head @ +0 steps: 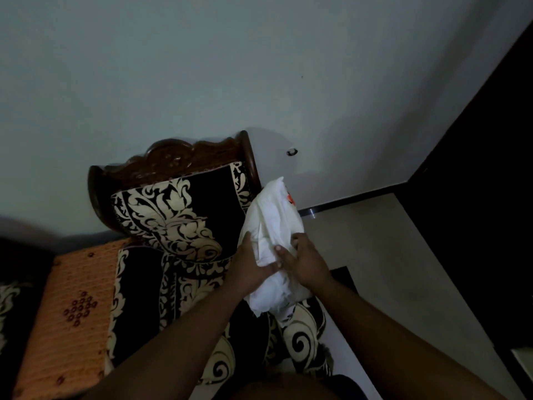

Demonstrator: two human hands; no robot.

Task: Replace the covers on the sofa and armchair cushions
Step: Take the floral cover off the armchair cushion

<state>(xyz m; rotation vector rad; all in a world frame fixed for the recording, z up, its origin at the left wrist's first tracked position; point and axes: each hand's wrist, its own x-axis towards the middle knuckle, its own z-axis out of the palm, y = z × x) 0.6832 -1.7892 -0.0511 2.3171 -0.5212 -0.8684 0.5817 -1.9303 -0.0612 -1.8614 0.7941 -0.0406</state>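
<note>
A white cushion point(272, 226) with a small orange mark near its top stands at the right side of the armchair point(173, 160). My left hand point(249, 269) grips its lower left side. My right hand point(305, 261) holds the white fabric from the right, thumb on top. The armchair has a carved dark wooden back and black cushions with a cream floral pattern point(176, 217). A black and cream patterned cover point(300, 339) lies below the white cushion, under my forearms.
An orange cloth with dark dotted motifs point(72, 313) lies left of the armchair seat. A pale wall rises behind the chair. A dark door or panel point(476, 197) stands at the right. Beige floor point(375, 255) spreads right of the chair.
</note>
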